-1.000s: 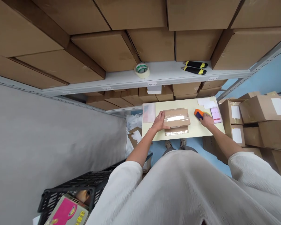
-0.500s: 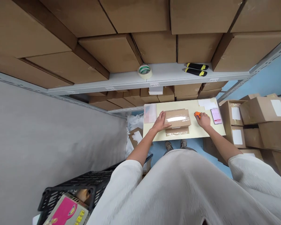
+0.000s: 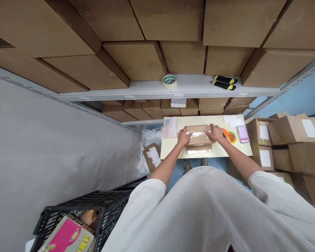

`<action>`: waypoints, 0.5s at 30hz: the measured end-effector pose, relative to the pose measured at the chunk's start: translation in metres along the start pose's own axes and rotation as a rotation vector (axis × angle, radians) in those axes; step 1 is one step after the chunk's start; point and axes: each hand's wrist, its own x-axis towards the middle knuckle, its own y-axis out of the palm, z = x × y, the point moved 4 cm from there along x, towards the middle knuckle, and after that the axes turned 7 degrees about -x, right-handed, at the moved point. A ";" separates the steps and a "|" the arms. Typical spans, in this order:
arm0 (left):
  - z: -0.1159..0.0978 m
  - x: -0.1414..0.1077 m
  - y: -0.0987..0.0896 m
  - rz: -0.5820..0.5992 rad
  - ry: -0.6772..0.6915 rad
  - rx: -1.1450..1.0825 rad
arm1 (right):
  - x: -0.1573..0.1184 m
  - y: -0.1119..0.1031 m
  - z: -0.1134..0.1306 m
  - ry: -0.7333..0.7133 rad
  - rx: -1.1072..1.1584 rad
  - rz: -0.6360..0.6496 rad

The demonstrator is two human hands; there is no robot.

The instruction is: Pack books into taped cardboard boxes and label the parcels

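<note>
A small cardboard box with shiny clear tape along its top lies on the pale yellow table. My left hand grips its left end, thumb on top. At the right end my right hand holds it the same way, thumb over the top. Along the box's near side shows a taped cardboard flap. Just right of my right hand an orange tape dispenser with a yellow-edged roll rests on the table.
A phone and white papers lie at the table's right. Ahead, a shelf carries boxes, a tape roll and two black-yellow cutters. Stacked cartons stand right; a black crate sits lower left.
My right hand has let go of the orange tape dispenser, now lying on the table, and moved left onto the box's right end. My left hand stays at the left end.
</note>
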 end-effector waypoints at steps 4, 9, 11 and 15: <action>-0.007 -0.005 -0.014 -0.048 0.048 -0.060 | -0.004 -0.016 -0.010 -0.010 0.069 -0.035; -0.038 -0.014 -0.038 -0.193 0.159 -0.120 | -0.020 -0.045 -0.010 -0.025 0.155 -0.257; -0.048 -0.018 -0.047 -0.241 0.188 -0.141 | -0.028 -0.053 -0.008 -0.038 0.185 -0.321; -0.053 -0.023 -0.053 -0.322 0.202 -0.137 | -0.044 -0.055 -0.005 -0.064 0.221 -0.403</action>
